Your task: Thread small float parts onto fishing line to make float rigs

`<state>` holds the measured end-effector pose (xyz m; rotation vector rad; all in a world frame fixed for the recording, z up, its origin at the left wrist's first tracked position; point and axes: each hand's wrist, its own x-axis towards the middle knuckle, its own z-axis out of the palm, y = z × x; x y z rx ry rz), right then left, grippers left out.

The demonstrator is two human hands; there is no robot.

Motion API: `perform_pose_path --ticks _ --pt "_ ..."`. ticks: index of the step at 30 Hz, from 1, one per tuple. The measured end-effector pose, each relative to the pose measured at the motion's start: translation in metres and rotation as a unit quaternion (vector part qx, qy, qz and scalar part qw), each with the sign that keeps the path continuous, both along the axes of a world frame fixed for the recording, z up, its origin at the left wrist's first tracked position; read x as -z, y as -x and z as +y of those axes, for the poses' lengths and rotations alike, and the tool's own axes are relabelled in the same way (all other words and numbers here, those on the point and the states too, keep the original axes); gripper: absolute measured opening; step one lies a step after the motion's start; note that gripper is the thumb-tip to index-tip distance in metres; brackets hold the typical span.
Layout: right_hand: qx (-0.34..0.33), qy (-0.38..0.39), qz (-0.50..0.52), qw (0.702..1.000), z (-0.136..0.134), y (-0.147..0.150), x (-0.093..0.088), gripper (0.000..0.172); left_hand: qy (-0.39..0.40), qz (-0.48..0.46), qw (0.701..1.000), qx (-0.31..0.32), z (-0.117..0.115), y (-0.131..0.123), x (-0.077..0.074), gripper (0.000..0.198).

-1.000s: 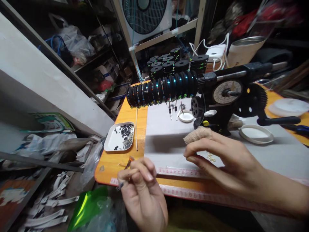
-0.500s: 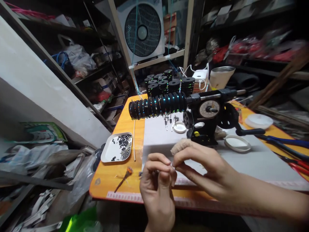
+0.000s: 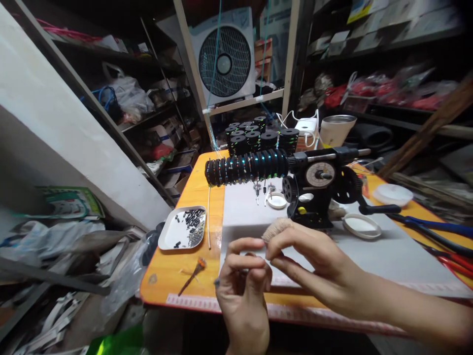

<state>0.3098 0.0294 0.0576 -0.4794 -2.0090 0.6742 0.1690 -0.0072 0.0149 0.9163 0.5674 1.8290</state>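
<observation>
We list: left hand [image 3: 244, 301] and right hand [image 3: 318, 251], fingers [image 3: 244, 243] bent close together over the surface [image 3: 168, 276], any grip untellable; beige wrap [image 3: 277, 229], on the right hand; black cranked machine [image 3: 312, 209], behind; white tray [image 3: 168, 236], leftward.

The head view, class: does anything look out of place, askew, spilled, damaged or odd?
Two things stand out. The right hand seems to wear a beige wrap on one finger; the left hand looks unwrapped. A greyish mark, perhaps wear or a stain, breaks the orange tabletop near its front left corner.
</observation>
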Motion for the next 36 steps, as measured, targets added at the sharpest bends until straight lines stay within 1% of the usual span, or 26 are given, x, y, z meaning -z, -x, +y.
perform_pose_path --ticks 3,4,5,6,8,9,10,13,15,16,17,19,21,22,24,25,28,30,31,33,35,36 --pt "-0.008 -0.039 -0.018 0.999 -0.002 0.0 -0.001 0.017 -0.03 -0.06 0.996 0.05 -0.001 0.0 -0.006 0.009" --pt "0.002 -0.074 -0.037 0.997 -0.001 -0.001 -0.001 0.015 -0.03 -0.075 0.994 0.068 -0.002 0.002 -0.006 0.01" --pt "0.017 -0.128 -0.062 0.99 0.0 -0.002 0.0 0.014 -0.019 -0.086 0.992 0.09 -0.005 0.004 -0.005 0.011" --pt "0.031 -0.193 -0.089 0.977 0.004 -0.003 0.0 0.014 0.003 -0.095 0.988 0.119 -0.007 0.007 -0.004 0.01" --pt "0.054 -0.324 -0.132 0.935 0.015 -0.008 -0.002 0.016 0.064 -0.107 0.975 0.183 -0.012 0.014 0.002 0.008" --pt "0.059 -0.375 -0.143 0.914 0.024 -0.012 -0.004 0.016 0.094 -0.107 0.967 0.213 -0.014 0.017 0.005 0.005" --pt "0.063 -0.409 -0.146 0.899 0.033 -0.016 -0.008 0.015 0.12 -0.106 0.958 0.239 -0.016 0.019 0.008 0.002" --pt "0.088 -0.478 -0.164 0.859 0.061 -0.028 -0.02 0.012 0.184 -0.085 0.931 0.305 -0.02 0.024 0.017 0.022" --pt "0.11 -0.498 -0.185 0.84 0.073 -0.035 -0.029 0.013 0.22 -0.062 0.915 0.332 -0.021 0.025 0.022 0.029" --pt "0.116 -0.503 -0.194 0.834 0.076 -0.038 -0.032 0.014 0.234 -0.051 0.913 0.33 -0.021 0.026 0.024 0.028" --pt "0.121 -0.504 -0.202 0.831 0.077 -0.04 -0.036 0.014 0.245 -0.038 0.916 0.315 -0.021 0.027 0.025 0.027" --pt "0.135 -0.49 -0.212 0.835 0.075 -0.044 -0.042 0.014 0.261 -0.002 0.931 0.253 -0.02 0.031 0.026 0.03" --pt "0.178 -0.474 -0.218 0.834 0.072 -0.049 -0.047 0.018 0.271 0.037 0.944 0.184 -0.019 0.034 0.025 0.038" --pt "0.203 -0.471 -0.225 0.828 0.071 -0.051 -0.05 0.018 0.274 0.052 0.947 0.157 -0.019 0.035 0.024 0.043" --pt "0.228 -0.483 -0.248 0.808 0.072 -0.056 -0.056 0.017 0.279 0.063 0.951 0.121 -0.018 0.036 0.022 0.05" --pt "0.224 -0.496 -0.269 0.795 0.074 -0.058 -0.058 0.019 0.279 0.062 0.952 0.107 -0.018 0.036 0.021 0.051" --pt "0.185 -0.543 -0.328 0.751 0.084 -0.063 -0.064 0.028 0.27 0.055 0.958 0.074 -0.017 0.032 0.02 0.049" --pt "0.168 -0.564 -0.344 0.731 0.089 -0.065 -0.067 0.031 0.266 0.053 0.96 0.066 -0.017 0.03 0.021 0.048" --pt "0.16 -0.568 -0.343 0.731 0.09 -0.065 -0.069 0.032 0.268 0.052 0.96 0.065 -0.017 0.029 0.021 0.048" --pt "0.139 -0.562 -0.335 0.743 0.087 -0.063 -0.071 0.032 0.27 0.055 0.96 0.059 -0.018 0.028 0.023 0.048" --pt "0.113 -0.546 -0.322 0.765 0.076 -0.055 -0.067 0.032 0.262 0.071 0.962 0.041 -0.018 0.033 0.025 0.045" --pt "0.095 -0.532 -0.312 0.781 0.068 -0.05 -0.063 0.032 0.251 0.089 0.964 0.024 -0.019 0.038 0.025 0.042"
